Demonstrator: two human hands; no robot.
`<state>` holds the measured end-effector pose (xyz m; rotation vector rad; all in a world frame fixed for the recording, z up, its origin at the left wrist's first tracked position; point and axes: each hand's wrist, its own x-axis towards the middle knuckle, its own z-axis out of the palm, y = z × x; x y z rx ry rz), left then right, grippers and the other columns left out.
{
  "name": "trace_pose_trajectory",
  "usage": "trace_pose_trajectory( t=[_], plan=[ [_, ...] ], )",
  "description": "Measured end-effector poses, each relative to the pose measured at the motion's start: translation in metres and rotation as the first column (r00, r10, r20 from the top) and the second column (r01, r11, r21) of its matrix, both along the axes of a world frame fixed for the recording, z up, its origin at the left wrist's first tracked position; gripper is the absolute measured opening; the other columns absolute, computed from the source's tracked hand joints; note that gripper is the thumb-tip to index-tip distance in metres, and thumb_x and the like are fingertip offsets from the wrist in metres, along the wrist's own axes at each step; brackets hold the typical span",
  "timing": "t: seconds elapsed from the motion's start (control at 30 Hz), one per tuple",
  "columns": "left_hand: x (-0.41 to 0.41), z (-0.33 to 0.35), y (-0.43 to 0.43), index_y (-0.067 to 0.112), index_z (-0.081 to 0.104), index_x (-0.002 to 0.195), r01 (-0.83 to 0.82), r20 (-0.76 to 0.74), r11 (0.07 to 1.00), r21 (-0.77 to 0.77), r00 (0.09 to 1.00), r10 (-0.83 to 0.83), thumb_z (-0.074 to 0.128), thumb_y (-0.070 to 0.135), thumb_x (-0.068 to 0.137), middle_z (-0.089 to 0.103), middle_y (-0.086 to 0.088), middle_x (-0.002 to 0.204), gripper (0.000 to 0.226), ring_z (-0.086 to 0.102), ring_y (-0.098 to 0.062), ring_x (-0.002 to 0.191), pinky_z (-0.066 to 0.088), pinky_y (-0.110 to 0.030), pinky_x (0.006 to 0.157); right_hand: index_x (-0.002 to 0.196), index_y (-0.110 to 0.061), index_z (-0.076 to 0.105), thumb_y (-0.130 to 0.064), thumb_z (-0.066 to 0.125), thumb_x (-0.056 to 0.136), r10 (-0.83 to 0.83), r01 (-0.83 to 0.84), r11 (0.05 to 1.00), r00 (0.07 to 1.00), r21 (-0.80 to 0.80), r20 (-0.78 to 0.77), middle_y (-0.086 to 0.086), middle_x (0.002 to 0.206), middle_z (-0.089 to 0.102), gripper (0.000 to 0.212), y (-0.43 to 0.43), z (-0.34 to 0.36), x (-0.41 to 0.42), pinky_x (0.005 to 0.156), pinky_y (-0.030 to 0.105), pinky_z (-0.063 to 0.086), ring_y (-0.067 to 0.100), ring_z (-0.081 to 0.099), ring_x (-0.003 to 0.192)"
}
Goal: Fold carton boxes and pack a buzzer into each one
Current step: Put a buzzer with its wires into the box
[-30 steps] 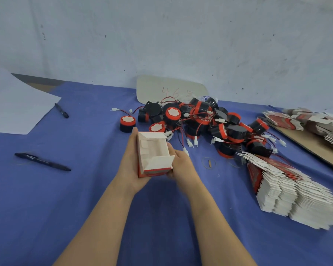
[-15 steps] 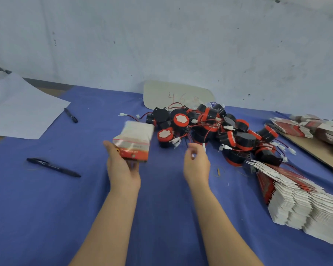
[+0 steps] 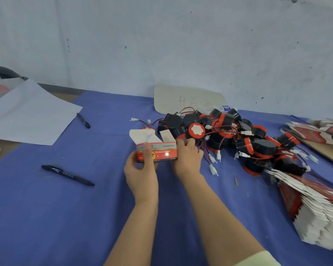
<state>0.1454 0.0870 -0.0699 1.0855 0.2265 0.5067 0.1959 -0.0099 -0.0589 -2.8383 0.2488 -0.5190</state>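
Note:
A red, grey and white carton box (image 3: 161, 152) is held above the blue tablecloth (image 3: 65, 208), its white flaps standing open at the top. My left hand (image 3: 140, 169) grips its left end, thumb across the printed front. My right hand (image 3: 186, 156) is at its right end, fingers curled against that edge. Just behind and to the right lies a pile of black and red buzzers (image 3: 229, 135) with red wires and white plugs. One buzzer (image 3: 197, 129) shows its white face right behind the box.
A stack of flat cartons (image 3: 315, 208) lies at the right, and more flat cartons (image 3: 315, 129) on a board beyond. Two black pens (image 3: 67, 175) (image 3: 83, 120) and a white sheet (image 3: 27, 114) are on the left. A pale card (image 3: 188, 98) leans on the wall.
My left hand has turned the box so its printed side faces me and moved it rightwards. My right hand, apart half a second ago, has come to the box's right end.

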Motion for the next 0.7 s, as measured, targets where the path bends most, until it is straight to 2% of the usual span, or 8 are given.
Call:
trace_pose_trajectory(
  t=[0.07, 0.13, 0.2, 0.27, 0.37, 0.5, 0.6, 0.7],
  plan=[
    [0.002, -0.003, 0.000, 0.032, 0.063, 0.087, 0.003, -0.029, 0.995, 0.095, 1.000, 0.000, 0.062, 0.047, 0.087, 0.068, 0.012, 0.091, 0.015, 0.065, 0.002, 0.081, 0.055, -0.030, 0.077, 0.133, -0.016, 0.045, -0.025, 0.062, 0.090, 0.015, -0.050, 0.947, 0.994, 0.316, 0.110, 0.009, 0.129, 0.038, 0.047, -0.016, 0.012, -0.016, 0.093, 0.034, 0.037, 0.027, 0.050, 0.106],
    [0.003, -0.006, -0.002, 0.025, 0.065, 0.103, 0.053, -0.043, 0.974, 0.222, 0.998, -0.044, 0.058, 0.051, 0.088, 0.063, -0.003, 0.109, 0.031, 0.063, -0.007, 0.090, 0.052, -0.021, 0.084, 0.123, -0.013, 0.054, -0.033, 0.069, 0.084, -0.054, -0.178, 0.780, 0.936, 0.600, 0.348, 0.006, 0.118, 0.044, 0.046, -0.037, 0.033, -0.034, 0.089, 0.028, 0.038, 0.019, 0.047, 0.099],
    [0.002, -0.008, -0.009, 0.015, 0.062, 0.115, 0.146, -0.031, 0.888, 0.436, 0.989, -0.147, 0.053, 0.049, 0.091, 0.059, -0.010, 0.114, 0.042, 0.056, -0.004, 0.088, 0.042, -0.005, 0.074, 0.117, -0.015, 0.056, -0.038, 0.070, 0.081, -0.197, -0.286, 0.711, 0.796, 0.642, 0.573, 0.004, 0.114, 0.051, 0.045, -0.052, 0.057, -0.055, 0.095, 0.034, 0.043, 0.019, 0.051, 0.106],
    [-0.002, -0.013, -0.017, 0.015, 0.056, 0.124, 0.241, -0.070, 0.696, 0.677, 0.962, -0.265, 0.052, 0.044, 0.093, 0.054, -0.007, 0.119, 0.043, 0.048, 0.004, 0.091, 0.038, -0.003, 0.077, 0.124, -0.022, 0.051, -0.044, 0.067, 0.079, -0.292, -0.359, 0.678, 0.669, 0.641, 0.683, -0.002, 0.120, 0.048, 0.053, -0.056, 0.075, -0.074, 0.100, 0.041, 0.044, 0.020, 0.052, 0.117],
    [-0.006, -0.020, -0.023, 0.019, 0.039, 0.142, 0.301, -0.175, 0.400, 0.866, 0.930, -0.322, 0.053, 0.042, 0.094, 0.048, -0.004, 0.137, 0.055, 0.044, -0.012, 0.123, 0.038, -0.025, 0.103, 0.134, -0.016, 0.043, -0.040, 0.068, 0.082, -0.242, -0.435, 0.694, 0.610, 0.574, 0.755, -0.003, 0.128, 0.041, 0.062, -0.052, 0.079, -0.093, 0.102, 0.044, 0.043, 0.023, 0.046, 0.125],
    [-0.014, -0.016, -0.026, 0.019, 0.011, 0.153, 0.420, -0.250, 0.508, 0.752, 0.895, -0.370, 0.056, 0.071, 0.072, 0.023, 0.003, 0.158, 0.106, 0.023, -0.015, 0.144, 0.027, -0.038, 0.116, 0.134, -0.006, 0.047, -0.014, 0.070, 0.085, -0.105, -0.366, 0.834, 0.630, 0.413, 0.770, 0.013, 0.132, 0.038, 0.055, -0.047, 0.060, -0.091, 0.104, 0.011, 0.030, 0.014, 0.037, 0.124],
    [-0.027, -0.007, -0.044, 0.020, -0.002, 0.153, 0.412, -0.236, 0.604, 0.682, 0.906, -0.351, 0.070, 0.068, 0.064, 0.030, 0.000, 0.154, 0.124, 0.031, -0.020, 0.140, 0.035, -0.041, 0.110, 0.133, -0.010, 0.050, -0.008, 0.068, 0.086, -0.009, -0.390, 0.841, 0.682, 0.375, 0.731, 0.011, 0.133, 0.036, 0.050, -0.044, 0.043, -0.085, 0.098, 0.002, 0.026, 0.012, 0.038, 0.122],
    [-0.034, -0.005, -0.061, 0.020, -0.010, 0.152, 0.354, -0.291, 0.506, 0.787, 0.935, -0.202, 0.072, 0.057, 0.070, 0.034, -0.004, 0.151, 0.122, 0.034, -0.028, 0.135, 0.033, -0.046, 0.108, 0.135, -0.016, 0.049, -0.011, 0.065, 0.089, 0.007, -0.354, 0.860, 0.727, 0.367, 0.686, 0.007, 0.136, 0.034, 0.049, -0.049, 0.029, -0.077, 0.096, -0.001, 0.025, 0.001, 0.032, 0.120]
  ],
)
